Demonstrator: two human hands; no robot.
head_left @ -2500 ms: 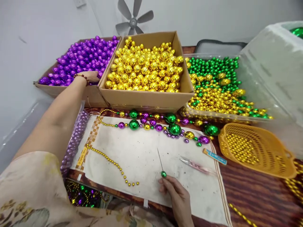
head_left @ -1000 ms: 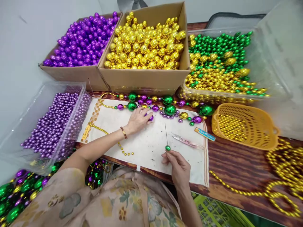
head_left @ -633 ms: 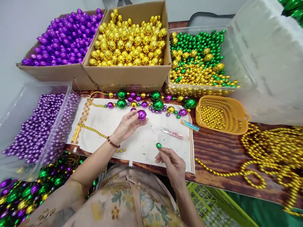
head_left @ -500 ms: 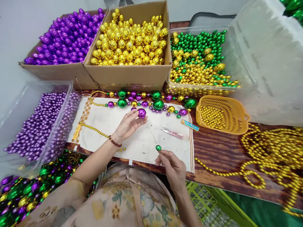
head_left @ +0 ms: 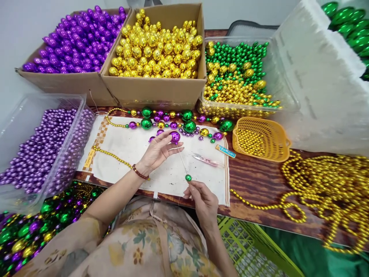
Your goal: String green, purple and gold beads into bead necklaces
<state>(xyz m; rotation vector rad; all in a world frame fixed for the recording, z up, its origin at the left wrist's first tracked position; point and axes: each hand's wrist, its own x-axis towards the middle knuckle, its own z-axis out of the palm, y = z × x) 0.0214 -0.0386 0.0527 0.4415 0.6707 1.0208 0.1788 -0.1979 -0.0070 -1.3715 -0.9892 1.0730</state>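
Purple bead point(head_left: 175, 136) sits pinched between the thumb and fingertips of the left grip point(head_left: 157, 154), raised just above the white cloth point(head_left: 129, 150). A second ago that hand lay flat on the cloth over the bead. Before that it was reaching into the cardboard box of purple beads point(head_left: 66, 82), far beyond and to the left of where it is now.

The needle point(head_left: 182, 161) has shifted as well. It stood nearly upright and well apart from the bead a second ago, and now leans up toward the left grip. Its tip meets the bead's underside, though whether it has entered the hole cannot be told. The right grip point(head_left: 203, 200) is closed on the needle's lower end, just below a small green bead point(head_left: 188, 177) already riding the shaft. It sits nearer the body than the left grip.

Just beyond the left grip a finished strand point(head_left: 189, 126) of green, gold and purple beads lies along the cloth's far edge. Scissors point(head_left: 208, 160) rest on the cloth to the right of both grips. Farther right, a yellow basket point(head_left: 285, 142) stands on the tabletop point(head_left: 259, 181).
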